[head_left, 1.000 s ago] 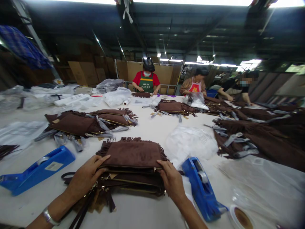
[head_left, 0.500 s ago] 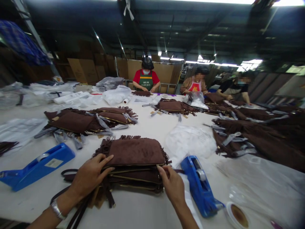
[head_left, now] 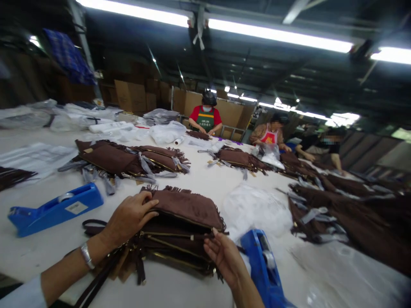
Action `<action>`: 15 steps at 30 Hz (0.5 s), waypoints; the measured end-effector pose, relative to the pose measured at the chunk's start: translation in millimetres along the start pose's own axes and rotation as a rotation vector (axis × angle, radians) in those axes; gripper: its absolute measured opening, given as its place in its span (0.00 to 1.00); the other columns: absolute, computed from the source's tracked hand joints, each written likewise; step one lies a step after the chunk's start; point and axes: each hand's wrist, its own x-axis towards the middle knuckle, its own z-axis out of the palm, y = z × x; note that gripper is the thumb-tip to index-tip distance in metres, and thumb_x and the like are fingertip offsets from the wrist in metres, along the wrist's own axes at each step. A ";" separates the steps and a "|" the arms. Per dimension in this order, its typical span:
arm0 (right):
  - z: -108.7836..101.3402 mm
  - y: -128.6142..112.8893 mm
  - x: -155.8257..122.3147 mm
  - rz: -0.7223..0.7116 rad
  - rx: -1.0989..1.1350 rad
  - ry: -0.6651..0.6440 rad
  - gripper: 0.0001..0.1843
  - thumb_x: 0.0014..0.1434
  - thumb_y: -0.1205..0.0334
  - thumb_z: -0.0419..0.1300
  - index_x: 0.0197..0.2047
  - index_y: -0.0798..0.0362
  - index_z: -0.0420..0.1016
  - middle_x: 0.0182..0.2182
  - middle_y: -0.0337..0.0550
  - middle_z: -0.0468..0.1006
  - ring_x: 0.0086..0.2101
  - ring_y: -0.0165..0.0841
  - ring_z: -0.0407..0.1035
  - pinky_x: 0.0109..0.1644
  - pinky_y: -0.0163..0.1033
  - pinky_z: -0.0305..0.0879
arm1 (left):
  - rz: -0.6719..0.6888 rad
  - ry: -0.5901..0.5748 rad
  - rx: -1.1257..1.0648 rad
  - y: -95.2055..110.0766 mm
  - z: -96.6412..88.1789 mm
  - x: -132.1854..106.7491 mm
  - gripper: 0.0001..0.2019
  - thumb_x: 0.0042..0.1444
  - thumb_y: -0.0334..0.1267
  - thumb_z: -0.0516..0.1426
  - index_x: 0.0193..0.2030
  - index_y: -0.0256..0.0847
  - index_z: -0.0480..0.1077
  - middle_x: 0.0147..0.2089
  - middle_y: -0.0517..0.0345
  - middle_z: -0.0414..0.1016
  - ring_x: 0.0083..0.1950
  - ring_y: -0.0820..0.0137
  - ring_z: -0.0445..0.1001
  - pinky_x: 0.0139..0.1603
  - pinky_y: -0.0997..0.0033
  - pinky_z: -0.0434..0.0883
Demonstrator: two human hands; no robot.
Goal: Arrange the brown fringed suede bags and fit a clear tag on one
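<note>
Left hand [head_left: 130, 218] gripping left end of top brown pouch [head_left: 189, 205], right hand [head_left: 226, 256] fingertips at its right front corner, can't tell if pinching, pouch atop similar pouches [head_left: 180, 244] on white table [head_left: 35, 256], blue tape dispensers [head_left: 58, 209] both sides, crumpled plastic [head_left: 257, 209] behind right one, fringed pouches [head_left: 111, 158] beyond.

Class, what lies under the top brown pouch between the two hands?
Under the pouch, more brown zipped layers show along the front; the rest of them, and the table directly beneath, are covered.
</note>
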 end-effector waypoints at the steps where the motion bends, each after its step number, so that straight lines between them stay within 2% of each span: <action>1: -4.9 4.1 4.3 0.021 0.028 -0.013 0.22 0.45 0.56 0.72 0.41 0.53 0.71 0.32 0.40 0.80 0.33 0.31 0.77 0.40 0.38 0.75 | 0.006 -0.001 0.012 0.2 2.1 -1.7 0.14 0.63 0.43 0.54 0.53 0.45 0.70 0.51 0.50 0.68 0.48 0.59 0.69 0.49 0.59 0.67; 4: -13.4 5.4 27.1 0.051 -0.038 -0.030 0.18 0.49 0.53 0.70 0.39 0.48 0.70 0.29 0.36 0.80 0.26 0.29 0.75 0.35 0.38 0.76 | 0.047 -0.015 0.049 3.8 0.1 3.2 0.10 0.61 0.37 0.57 0.49 0.45 0.71 0.46 0.52 0.68 0.45 0.61 0.69 0.45 0.62 0.67; 7: 4.2 -17.1 43.0 -0.039 -0.067 -0.042 0.15 0.49 0.57 0.70 0.33 0.49 0.67 0.21 0.29 0.73 0.16 0.22 0.66 0.24 0.31 0.72 | 0.146 0.009 0.125 6.5 -18.5 25.2 0.05 0.59 0.35 0.59 0.42 0.42 0.72 0.43 0.51 0.68 0.44 0.61 0.69 0.43 0.62 0.67; 9: 28.3 -45.2 41.0 -0.084 0.014 -0.056 0.16 0.49 0.62 0.70 0.31 0.50 0.64 0.18 0.26 0.68 0.13 0.18 0.59 0.21 0.26 0.67 | 0.202 0.045 0.189 6.6 -37.2 45.8 0.03 0.61 0.35 0.57 0.39 0.39 0.71 0.41 0.50 0.69 0.42 0.62 0.69 0.42 0.63 0.67; 11: 55.2 -80.9 32.4 -0.122 0.035 -0.129 0.15 0.50 0.65 0.69 0.31 0.51 0.64 0.19 0.25 0.65 0.13 0.16 0.55 0.21 0.24 0.66 | 0.221 0.106 0.193 5.8 -56.9 67.8 0.05 0.62 0.36 0.56 0.39 0.38 0.71 0.42 0.50 0.68 0.40 0.62 0.68 0.40 0.63 0.67; 13: 79.6 -118.6 21.6 -0.207 -0.031 -0.190 0.15 0.51 0.65 0.69 0.32 0.51 0.64 0.19 0.25 0.63 0.13 0.15 0.54 0.20 0.24 0.66 | 0.220 0.180 0.162 5.4 -74.7 87.0 0.07 0.62 0.39 0.56 0.40 0.37 0.71 0.42 0.49 0.67 0.40 0.62 0.68 0.40 0.62 0.67; 15: 98.8 -153.1 11.4 -0.276 -0.132 -0.185 0.14 0.51 0.64 0.69 0.32 0.51 0.65 0.20 0.27 0.64 0.14 0.16 0.53 0.20 0.25 0.67 | 0.203 0.253 0.129 8.5 -87.6 99.6 0.09 0.63 0.40 0.55 0.41 0.37 0.71 0.42 0.49 0.67 0.41 0.62 0.69 0.40 0.62 0.67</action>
